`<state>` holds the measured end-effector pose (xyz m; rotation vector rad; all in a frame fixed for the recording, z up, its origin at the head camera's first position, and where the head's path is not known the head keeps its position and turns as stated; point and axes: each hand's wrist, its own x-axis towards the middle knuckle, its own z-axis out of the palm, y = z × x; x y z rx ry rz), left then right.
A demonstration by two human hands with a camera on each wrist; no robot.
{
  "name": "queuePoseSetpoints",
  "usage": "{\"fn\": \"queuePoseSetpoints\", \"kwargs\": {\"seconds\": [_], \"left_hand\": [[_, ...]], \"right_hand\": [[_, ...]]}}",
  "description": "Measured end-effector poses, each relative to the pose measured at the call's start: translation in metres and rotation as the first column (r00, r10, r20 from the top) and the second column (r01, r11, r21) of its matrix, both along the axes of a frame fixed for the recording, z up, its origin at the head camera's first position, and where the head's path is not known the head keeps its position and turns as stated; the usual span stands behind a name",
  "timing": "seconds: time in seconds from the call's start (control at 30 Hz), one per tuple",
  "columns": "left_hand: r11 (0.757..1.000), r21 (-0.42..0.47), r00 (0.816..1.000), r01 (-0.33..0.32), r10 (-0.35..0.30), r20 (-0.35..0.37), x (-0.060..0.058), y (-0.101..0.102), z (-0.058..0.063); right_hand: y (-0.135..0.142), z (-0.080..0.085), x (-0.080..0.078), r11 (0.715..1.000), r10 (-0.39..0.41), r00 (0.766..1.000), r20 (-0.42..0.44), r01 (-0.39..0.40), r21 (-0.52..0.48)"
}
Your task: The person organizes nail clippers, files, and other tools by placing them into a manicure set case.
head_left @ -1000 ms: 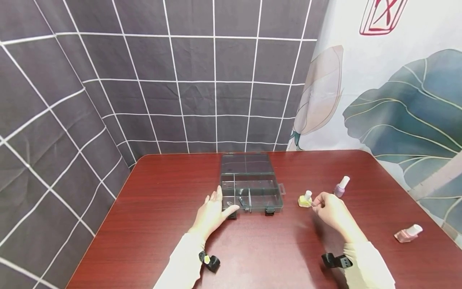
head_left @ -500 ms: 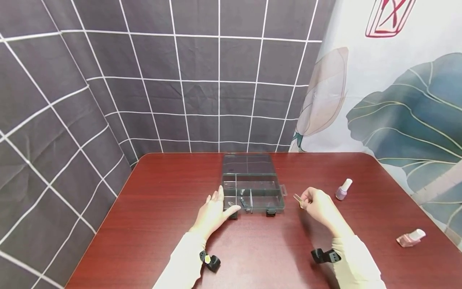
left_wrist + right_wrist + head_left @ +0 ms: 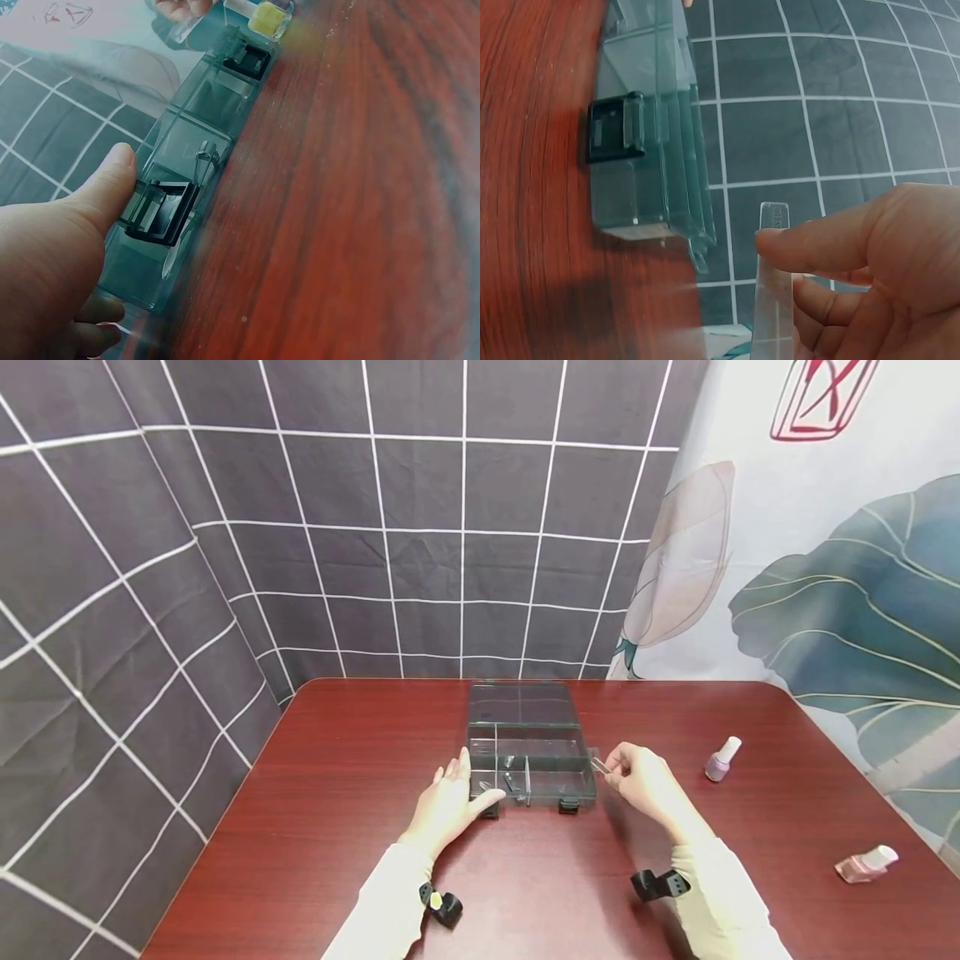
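Note:
My left hand [image 3: 444, 803] rests with straight fingers against the left side of a clear grey-green compartment box [image 3: 558, 746]. Its thumb lies at the front edge, by a black latch [image 3: 163, 214]. The lid [image 3: 519, 702] is raised back. A nail clipper [image 3: 511, 782] and small clear pieces lie in the front compartments, beside an upright partition [image 3: 527, 777]. My right hand [image 3: 639, 779] pinches a flat clear plastic divider [image 3: 774, 300] between thumb and fingers, just right of the box. A yellow nail polish bottle [image 3: 268, 19] shows in the left wrist view, hidden by my right hand in the head view.
On the right of the red-brown table [image 3: 337, 777] stand a purple nail polish bottle [image 3: 718, 767] and, nearer me, a pink one [image 3: 858, 867] lying tilted. A grey gridded cloth [image 3: 420, 560] hangs behind the table.
My right hand has moved left from beside the yellow bottle to the box's right side, carrying the clear divider. The left hand has stayed on the box. The head view has shifted slightly.

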<state>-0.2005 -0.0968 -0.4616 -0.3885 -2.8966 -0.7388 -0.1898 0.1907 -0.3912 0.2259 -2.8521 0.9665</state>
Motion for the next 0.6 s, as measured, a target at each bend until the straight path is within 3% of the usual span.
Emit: {"fn": "queuePoseSetpoints", "kwargs": {"seconds": [0.37,0.6], "left_hand": [[1.0,-0.006,1.0,0.002,-0.002,0.001,0.0,-0.001,0.002],[1.0,-0.013,1.0,0.008,-0.008,-0.003,0.0,0.0,0.004]], "right_hand": [[-0.019,-0.004,-0.013,0.999,0.017,1.0,-0.009,-0.017,0.032],[-0.03,-0.006,-0.02,0.994,0.106,0.993,-0.048,-0.106,-0.012]]}}
